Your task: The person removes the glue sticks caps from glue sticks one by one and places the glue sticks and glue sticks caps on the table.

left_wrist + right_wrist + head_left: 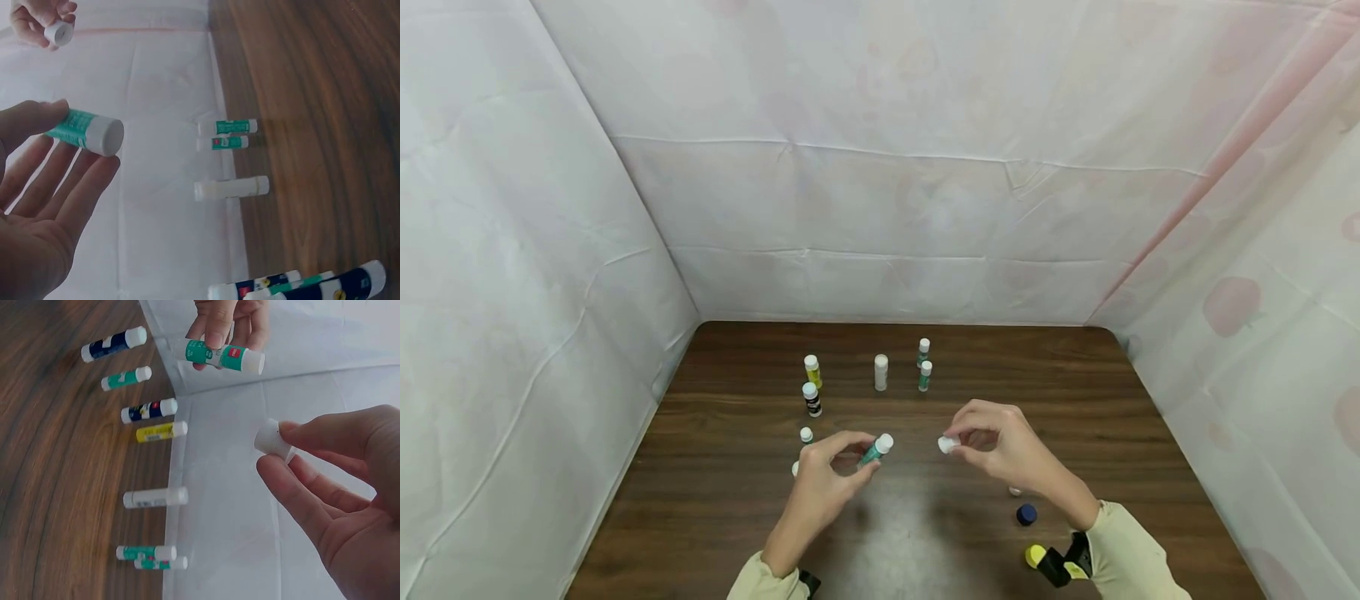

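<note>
My left hand (829,475) grips a green and white glue stick (225,357) between thumb and fingers, held tilted above the table. A white end of the stick points away from the palm in the left wrist view. Across from it, my right hand (1003,446) pinches a small white cap (273,439) between thumb and fingertips. The cap and the glue stick are apart, with a gap between the two hands. In the left wrist view the cap's round end faces the camera.
Upright glue sticks stand on the brown table (737,467): yellow (161,432), dark blue (150,410), white (881,372) and green (925,377). Several more stand by my left hand. A blue cap (1026,514) and a yellow cap (1034,556) lie by my right wrist. Pale cloth walls enclose the table.
</note>
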